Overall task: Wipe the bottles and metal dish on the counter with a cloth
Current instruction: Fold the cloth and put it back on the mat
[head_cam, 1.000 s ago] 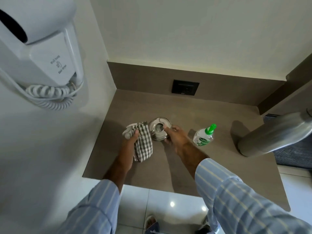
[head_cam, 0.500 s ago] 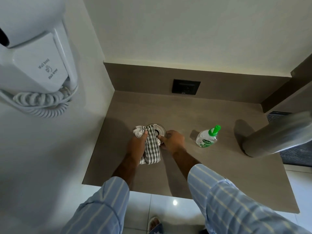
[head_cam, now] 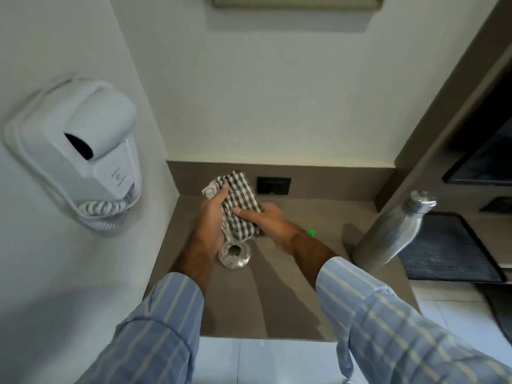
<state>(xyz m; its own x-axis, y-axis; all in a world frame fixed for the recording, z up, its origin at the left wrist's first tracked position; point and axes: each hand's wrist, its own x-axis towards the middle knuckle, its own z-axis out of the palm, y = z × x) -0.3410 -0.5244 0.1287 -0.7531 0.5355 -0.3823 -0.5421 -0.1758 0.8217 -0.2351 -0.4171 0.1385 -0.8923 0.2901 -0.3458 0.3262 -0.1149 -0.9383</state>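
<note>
Both hands, left hand (head_cam: 212, 217) and right hand (head_cam: 261, 218), fingers closed on the checked cloth (head_cam: 238, 203), hover above the metal dish (head_cam: 235, 254) mid-counter (head_cam: 291, 306); a trailing fold could drag it off.

The near part of the brown counter (head_cam: 277, 309) is left bare between the two striped sleeves, and open passage is offered there from the front edge. The middle is blocked by the metal dish (head_cam: 235, 255), above which the checked cloth (head_cam: 238, 206) is gripped by the left hand (head_cam: 212, 217) and the right hand (head_cam: 266, 220). The right side is closed off by the steel bottle (head_cam: 393, 231), the left by the wall and its hair dryer (head_cam: 91, 151). Bare counter is seen between right hand and bottle.
</note>
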